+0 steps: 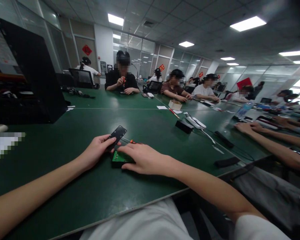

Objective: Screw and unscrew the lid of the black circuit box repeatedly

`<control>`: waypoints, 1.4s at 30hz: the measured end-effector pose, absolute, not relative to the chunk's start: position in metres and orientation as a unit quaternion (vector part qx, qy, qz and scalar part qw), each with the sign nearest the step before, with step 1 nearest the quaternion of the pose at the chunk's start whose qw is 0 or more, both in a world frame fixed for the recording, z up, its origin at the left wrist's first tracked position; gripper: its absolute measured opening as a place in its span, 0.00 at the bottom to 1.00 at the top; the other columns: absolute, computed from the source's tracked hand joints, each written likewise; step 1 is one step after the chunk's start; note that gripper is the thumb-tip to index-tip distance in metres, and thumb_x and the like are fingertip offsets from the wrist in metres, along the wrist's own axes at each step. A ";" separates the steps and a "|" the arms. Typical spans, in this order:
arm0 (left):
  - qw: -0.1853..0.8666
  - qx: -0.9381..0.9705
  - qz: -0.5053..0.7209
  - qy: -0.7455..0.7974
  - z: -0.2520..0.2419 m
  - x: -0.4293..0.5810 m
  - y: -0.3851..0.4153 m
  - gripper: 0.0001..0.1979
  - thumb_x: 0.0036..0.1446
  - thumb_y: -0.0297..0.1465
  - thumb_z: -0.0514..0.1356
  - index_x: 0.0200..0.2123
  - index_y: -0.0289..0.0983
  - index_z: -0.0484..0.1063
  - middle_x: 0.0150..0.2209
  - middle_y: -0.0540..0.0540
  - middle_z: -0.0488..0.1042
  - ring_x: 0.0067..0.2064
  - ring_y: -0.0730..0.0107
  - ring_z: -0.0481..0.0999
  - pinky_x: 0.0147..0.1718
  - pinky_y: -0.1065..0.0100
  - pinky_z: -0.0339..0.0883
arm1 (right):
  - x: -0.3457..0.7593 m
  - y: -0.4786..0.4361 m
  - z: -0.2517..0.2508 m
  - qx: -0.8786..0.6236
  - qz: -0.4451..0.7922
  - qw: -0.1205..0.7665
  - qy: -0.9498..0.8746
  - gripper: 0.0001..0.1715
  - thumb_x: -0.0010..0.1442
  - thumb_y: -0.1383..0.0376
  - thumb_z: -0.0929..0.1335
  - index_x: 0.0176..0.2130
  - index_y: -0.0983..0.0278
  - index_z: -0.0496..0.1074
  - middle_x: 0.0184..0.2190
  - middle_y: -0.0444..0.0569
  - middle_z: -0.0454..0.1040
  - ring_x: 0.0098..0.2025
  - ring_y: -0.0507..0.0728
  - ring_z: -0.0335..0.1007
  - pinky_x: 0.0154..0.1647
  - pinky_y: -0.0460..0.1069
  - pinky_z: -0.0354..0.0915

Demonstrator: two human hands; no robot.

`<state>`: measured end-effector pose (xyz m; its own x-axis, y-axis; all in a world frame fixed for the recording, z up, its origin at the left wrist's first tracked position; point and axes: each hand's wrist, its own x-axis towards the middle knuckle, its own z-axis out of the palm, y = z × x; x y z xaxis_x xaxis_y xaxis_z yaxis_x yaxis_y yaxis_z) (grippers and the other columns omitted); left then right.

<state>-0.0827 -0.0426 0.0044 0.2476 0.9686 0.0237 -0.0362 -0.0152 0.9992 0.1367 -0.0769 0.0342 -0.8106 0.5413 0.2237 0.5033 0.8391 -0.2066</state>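
My left hand (96,152) pinches a flat black rectangular cover (117,134) and holds it tilted up off the green table (65,186). My right hand (142,159) lies curled over a small green circuit board (120,159) that rests on the table, fingers pressed down on it. An orange-tipped thin tool or wire (135,142) lies just behind my right hand. The two hands almost touch above the board.
A large black box (27,73) stands at the left. A black block (184,126), white cable device (196,122) and black strips (226,162) lie to the right. A neighbour's forearms (272,140) rest at the right. Several seated people work along the far table side.
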 end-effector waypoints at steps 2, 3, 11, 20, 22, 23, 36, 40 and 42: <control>0.552 0.564 0.442 0.427 0.006 -0.081 -0.043 0.18 0.52 0.43 0.69 0.36 0.32 0.78 0.31 0.47 0.78 0.27 0.73 0.68 0.29 0.70 0.64 | 0.144 -0.086 0.040 -0.284 0.077 0.124 -0.948 0.32 0.64 0.58 0.70 0.63 0.64 0.63 0.54 0.58 0.75 0.51 0.62 0.74 0.51 0.56 0.69; 0.547 0.570 0.437 0.431 0.006 -0.081 -0.044 0.19 0.52 0.43 0.68 0.38 0.32 0.78 0.33 0.46 0.79 0.27 0.73 0.69 0.29 0.70 0.65 | 0.151 -0.090 0.044 -0.290 0.089 0.130 -0.944 0.33 0.63 0.58 0.70 0.63 0.63 0.63 0.54 0.57 0.75 0.52 0.62 0.74 0.52 0.55 0.69; 0.548 0.614 0.364 0.436 0.008 -0.066 -0.066 0.20 0.58 0.43 0.61 0.44 0.32 0.74 0.40 0.43 0.79 0.26 0.73 0.68 0.28 0.68 0.64 | 0.306 -0.091 0.063 -0.563 0.008 0.247 -0.788 0.30 0.62 0.52 0.69 0.60 0.60 0.69 0.53 0.53 0.77 0.51 0.63 0.76 0.52 0.56 0.70; 0.524 0.661 0.329 0.424 0.008 -0.058 -0.073 0.15 0.55 0.38 0.60 0.43 0.36 0.67 0.36 0.47 0.79 0.25 0.73 0.67 0.28 0.69 0.62 | 0.457 -0.057 -0.011 -0.725 -0.033 0.194 -0.661 0.39 0.55 0.46 0.67 0.57 0.67 0.70 0.47 0.60 0.79 0.47 0.69 0.77 0.48 0.61 0.71; 0.520 0.668 0.328 0.419 0.006 -0.059 -0.073 0.15 0.56 0.40 0.60 0.40 0.36 0.67 0.37 0.46 0.79 0.26 0.72 0.68 0.30 0.68 0.64 | 0.443 -0.055 -0.007 -0.703 -0.069 0.224 -0.671 0.37 0.56 0.46 0.66 0.54 0.69 0.72 0.50 0.64 0.77 0.52 0.71 0.74 0.55 0.64 0.68; 0.517 0.674 0.326 0.415 0.005 -0.059 -0.073 0.15 0.57 0.42 0.61 0.39 0.37 0.67 0.37 0.45 0.79 0.27 0.72 0.69 0.32 0.68 0.65 | 0.427 -0.055 -0.001 -0.684 -0.088 0.249 -0.680 0.36 0.57 0.45 0.65 0.53 0.69 0.72 0.53 0.65 0.75 0.55 0.71 0.72 0.59 0.65 0.65; 0.436 0.763 0.322 0.353 0.007 -0.062 -0.086 0.12 0.65 0.36 0.58 0.41 0.36 0.79 0.37 0.45 0.80 0.38 0.63 0.77 0.41 0.66 0.68 | 0.170 -0.068 0.049 -0.331 0.412 0.123 -0.840 0.20 0.68 0.50 0.64 0.37 0.64 0.66 0.36 0.46 0.75 0.36 0.51 0.69 0.38 0.47 0.66; 0.404 0.787 0.322 0.338 0.009 -0.061 -0.087 0.11 0.66 0.34 0.57 0.41 0.37 0.79 0.39 0.44 0.81 0.41 0.62 0.78 0.45 0.65 0.68 | 0.169 -0.059 0.036 -0.305 0.545 0.122 -0.771 0.24 0.66 0.45 0.64 0.38 0.64 0.63 0.36 0.47 0.74 0.36 0.52 0.70 0.39 0.48 0.68; 0.394 0.791 0.310 0.350 0.008 -0.061 -0.086 0.11 0.65 0.33 0.57 0.43 0.36 0.78 0.39 0.44 0.81 0.40 0.62 0.78 0.43 0.66 0.68 | 0.179 -0.062 0.039 -0.309 0.524 0.136 -0.781 0.23 0.66 0.46 0.64 0.38 0.64 0.63 0.36 0.47 0.73 0.36 0.52 0.69 0.39 0.48 0.67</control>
